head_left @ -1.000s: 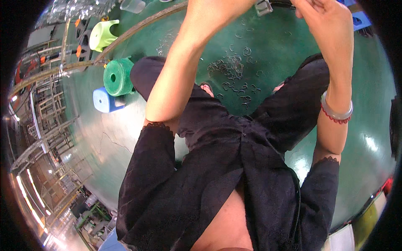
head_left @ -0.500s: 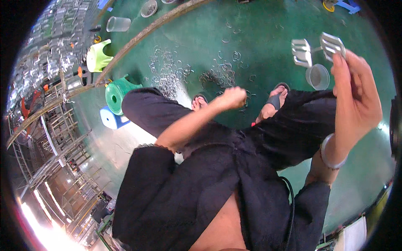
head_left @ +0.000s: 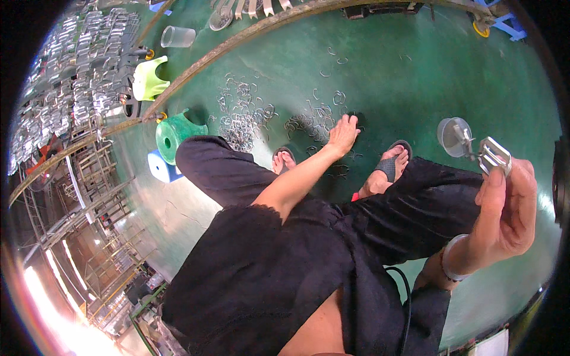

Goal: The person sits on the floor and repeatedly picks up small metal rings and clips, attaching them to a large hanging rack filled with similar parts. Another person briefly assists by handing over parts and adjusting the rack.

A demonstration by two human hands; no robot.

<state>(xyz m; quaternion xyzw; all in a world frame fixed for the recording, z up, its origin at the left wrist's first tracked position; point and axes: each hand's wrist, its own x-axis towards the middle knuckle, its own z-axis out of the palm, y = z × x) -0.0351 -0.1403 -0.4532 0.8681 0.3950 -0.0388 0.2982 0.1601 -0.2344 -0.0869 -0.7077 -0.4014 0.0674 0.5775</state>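
Note:
My right hand [head_left: 509, 204] pinches a silver slotted metal piece [head_left: 494, 156] between thumb and fingers, out at the right. A second metal piece [head_left: 461, 132], blurred, hangs joined to it in front of a clear plastic cup [head_left: 449, 127], partly hiding the cup. My left hand [head_left: 344, 135] reaches down over the green floor, fingers bent forward and slightly apart, with nothing seen in them. It is beside a scatter of small C-shaped metal rings [head_left: 317, 118]. A denser heap of the same rings [head_left: 240, 130] lies farther left.
A green stool [head_left: 172, 133], a blue-and-white stool [head_left: 161, 167] and a lime stool [head_left: 148, 79] stand at the left. A long curved bar [head_left: 237, 43] crosses beyond the rings. Another clear container [head_left: 178, 37] lies past it. Racks of shiny metal parts [head_left: 71, 77] fill the far left.
My left hand has moved forward, its fist loosening into extended fingers near the rings. My right hand has come lower, and the linked metal piece has swung down in front of the cup.

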